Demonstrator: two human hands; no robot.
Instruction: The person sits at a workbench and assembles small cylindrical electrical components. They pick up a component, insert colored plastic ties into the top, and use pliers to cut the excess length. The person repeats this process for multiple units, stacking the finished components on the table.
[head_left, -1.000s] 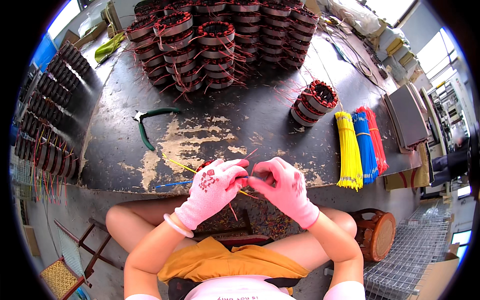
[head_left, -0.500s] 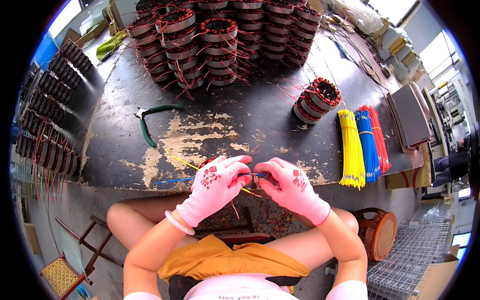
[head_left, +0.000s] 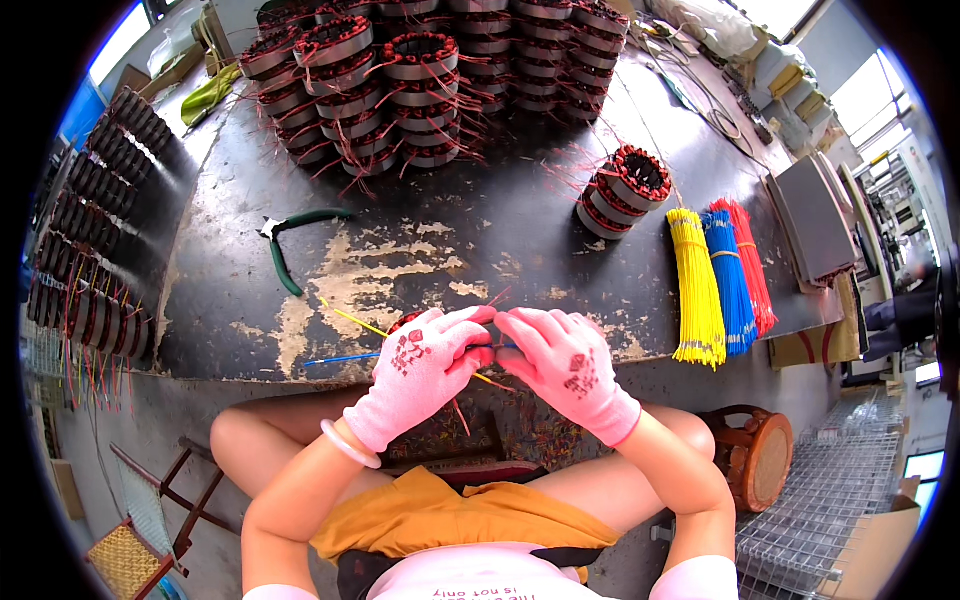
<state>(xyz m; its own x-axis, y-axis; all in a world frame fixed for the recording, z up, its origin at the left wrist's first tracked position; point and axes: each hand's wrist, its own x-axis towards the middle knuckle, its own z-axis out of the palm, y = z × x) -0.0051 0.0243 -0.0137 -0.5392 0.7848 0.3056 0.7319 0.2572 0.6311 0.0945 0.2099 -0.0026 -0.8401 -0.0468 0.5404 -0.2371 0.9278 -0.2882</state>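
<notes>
My left hand (head_left: 422,368), in a pink glove, is closed around a blue wire (head_left: 342,359) that sticks out to its left. A yellow wire (head_left: 352,319) slants out past the same hand. Behind the left fingers a wound stator (head_left: 404,320) shows only a sliver of its red windings; the rest is hidden. My right hand (head_left: 568,372), gloved alike, has its fingers closed against the left fingertips, where the blue wire runs between them. Thin red leads (head_left: 497,298) poke up beyond the fingertips. The exact joint in the fingers is covered.
Green-handled cutters (head_left: 290,245) lie on the worn black table (head_left: 520,245). Stacked stators (head_left: 420,100) stand at the back, a smaller stack (head_left: 622,195) at right. Bundles of yellow wires (head_left: 697,290), blue wires (head_left: 731,285) and red wires (head_left: 752,270) lie nearby. More stators (head_left: 105,310) line the left.
My right hand has turned inward, and its fingers now meet the left fingertips, covering the gap between the hands. The whole view has shifted slightly.
</notes>
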